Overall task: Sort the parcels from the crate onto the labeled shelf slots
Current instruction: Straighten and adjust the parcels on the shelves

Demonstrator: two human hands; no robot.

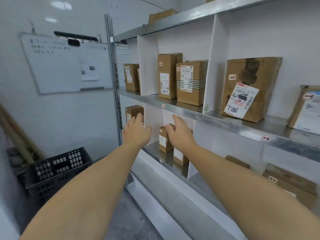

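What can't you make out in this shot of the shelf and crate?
- Inside the crate: head view, its own wall hides it.
- The slot labels: head view, too small to read.
- The whiteboard writing: head view, blurred.
- The rightmost parcel: cut off by the frame's right edge.
- The small parcel: partly hidden by the right hand; contact unclear.

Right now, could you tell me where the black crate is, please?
In the head view, the black crate sits on the floor at lower left, just left of the shelf's metal upright and below the whiteboard.
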